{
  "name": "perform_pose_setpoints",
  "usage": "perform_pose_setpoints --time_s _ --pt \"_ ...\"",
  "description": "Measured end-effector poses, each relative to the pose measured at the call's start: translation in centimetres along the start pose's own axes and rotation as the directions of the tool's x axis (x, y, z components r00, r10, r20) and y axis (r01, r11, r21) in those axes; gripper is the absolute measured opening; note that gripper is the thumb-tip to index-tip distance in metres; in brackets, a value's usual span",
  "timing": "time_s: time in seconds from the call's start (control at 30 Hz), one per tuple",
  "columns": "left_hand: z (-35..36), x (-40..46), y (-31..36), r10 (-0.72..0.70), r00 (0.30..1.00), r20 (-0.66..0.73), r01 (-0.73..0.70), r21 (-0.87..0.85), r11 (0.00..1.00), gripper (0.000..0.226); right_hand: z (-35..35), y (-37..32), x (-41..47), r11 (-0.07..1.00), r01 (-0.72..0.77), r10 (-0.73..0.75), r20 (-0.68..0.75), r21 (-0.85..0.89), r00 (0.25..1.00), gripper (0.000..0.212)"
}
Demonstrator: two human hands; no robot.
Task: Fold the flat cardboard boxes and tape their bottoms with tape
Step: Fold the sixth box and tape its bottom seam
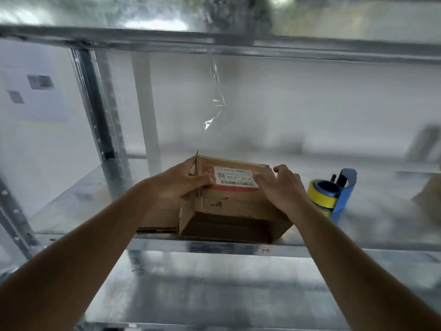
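On the near edge of a shiny metal shelf point(71, 211) stands a small brown cardboard box point(229, 211), folded up into shape, its open dark side facing the viewer. A white shipping label point(236, 177) with a barcode and a red strip along its near edge is stuck on the top face. One loose flap stands upright at the far left corner. The left hand point(176, 180) grips the left side of the box, fingers curled round that upright edge and thumb pressed flat on top beside the label. The right hand point(284, 187) lies on the right side of the top, fingers bent and spread, tips pressing the label's right end. Under the box on the left, what seems to be flat cardboard point(157, 223) pokes out, though it is blurred. Just right of the box sits a blue tape dispenser point(334, 194) holding a yellow roll. A strip of clear tape point(216, 101) hangs from the metal beam point(143, 43) above.
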State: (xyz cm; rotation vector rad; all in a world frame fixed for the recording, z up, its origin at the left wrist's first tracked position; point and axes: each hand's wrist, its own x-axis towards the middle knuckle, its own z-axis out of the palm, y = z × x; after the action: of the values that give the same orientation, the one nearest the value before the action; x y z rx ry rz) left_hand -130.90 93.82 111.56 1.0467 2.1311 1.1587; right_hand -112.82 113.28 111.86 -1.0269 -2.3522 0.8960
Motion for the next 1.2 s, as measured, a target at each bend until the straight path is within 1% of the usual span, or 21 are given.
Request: perform_pose_setpoints --time_s 0.1,0.17,0.23,0.27,0.33,0.43,0.57,0.67,0.77,0.83,0.87,0.93,0.97,1.03,1.1,1.2 --pt "1.5 -1.3 1.5 0.015 1.000 -0.024 -0.016 -0.015 1.000 0.090 -1.5 1.2 -1.0 0.995 -0.051 0.049 0.017 0.090 0.999 0.081" --pt "2.2 -1.9 2.1 0.007 0.998 -0.068 -0.007 0.003 1.000 0.091 -2.3 2.1 -1.8 0.991 -0.050 0.047 0.027 0.127 0.999 0.084" --pt "2.8 -2.4 2.3 -0.001 0.994 -0.109 0.002 0.013 1.000 0.099 -3.0 2.9 -2.5 0.986 -0.042 0.042 0.001 0.163 0.999 0.084" --pt "3.2 -2.8 2.4 0.007 0.992 -0.128 -0.007 -0.004 1.000 0.104 -3.3 3.3 -2.9 0.983 -0.026 0.031 -0.024 0.183 0.999 0.083" --pt "4.0 -3.6 2.8 0.018 0.987 -0.157 -0.025 -0.046 0.999 0.111 -4.0 3.8 -3.6 0.973 0.003 0.013 -0.065 0.232 0.998 0.074" --pt "5.6 -4.8 3.7 0.049 0.980 -0.194 -0.065 -0.076 0.995 0.110 -5.0 4.4 -4.8 0.954 0.020 0.005 -0.084 0.300 0.996 0.065" --pt "7.8 -6.5 5.0 0.155 0.952 -0.263 -0.174 -0.053 0.983 0.112 -6.2 5.3 -6.3 0.911 0.097 -0.048 -0.130 0.401 0.990 0.054" --pt "8.9 -8.0 6.1 0.270 0.914 -0.301 -0.282 0.004 0.959 0.118 -7.3 5.8 -7.5 0.865 0.180 -0.106 -0.179 0.469 0.978 0.049" --pt "10.1 -9.4 7.1 0.374 0.879 -0.296 -0.365 0.087 0.927 0.123 -8.4 6.2 -8.2 0.800 0.269 -0.159 -0.242 0.537 0.957 0.054" --pt "11.0 -10.0 7.8 0.416 0.859 -0.299 -0.411 0.082 0.908 0.119 -9.0 6.4 -8.3 0.781 0.309 -0.197 -0.256 0.543 0.947 0.064" --pt "11.5 -10.3 8.1 0.439 0.846 -0.302 -0.433 0.091 0.897 0.118 -9.4 6.5 -8.4 0.793 0.330 -0.217 -0.268 0.512 0.939 0.066" --pt "12.3 -10.9 8.7 0.469 0.830 -0.304 -0.450 0.133 0.883 0.117 -10.3 6.5 -9.0 0.834 0.344 -0.238 -0.282 0.431 0.929 0.058" --pt "12.7 -11.1 9.0 0.474 0.826 -0.306 -0.451 0.148 0.880 0.118 -10.7 6.6 -9.2 0.832 0.354 -0.242 -0.294 0.427 0.925 0.052" --pt "13.1 -11.3 9.2 0.466 0.825 -0.319 -0.438 0.159 0.885 0.121 -11.4 6.9 -9.7 0.807 0.392 -0.262 -0.327 0.441 0.908 0.042" --pt "13.4 -11.8 9.8 0.452 0.831 -0.323 -0.423 0.161 0.892 0.120 -11.7 7.0 -10.0 0.770 0.432 -0.290 -0.345 0.470 0.893 0.039" --pt "14.1 -12.4 10.2 0.450 0.828 -0.334 -0.381 0.255 0.889 0.100 -12.1 7.5 -10.5 0.743 0.467 -0.340 -0.330 0.480 0.881 0.034"
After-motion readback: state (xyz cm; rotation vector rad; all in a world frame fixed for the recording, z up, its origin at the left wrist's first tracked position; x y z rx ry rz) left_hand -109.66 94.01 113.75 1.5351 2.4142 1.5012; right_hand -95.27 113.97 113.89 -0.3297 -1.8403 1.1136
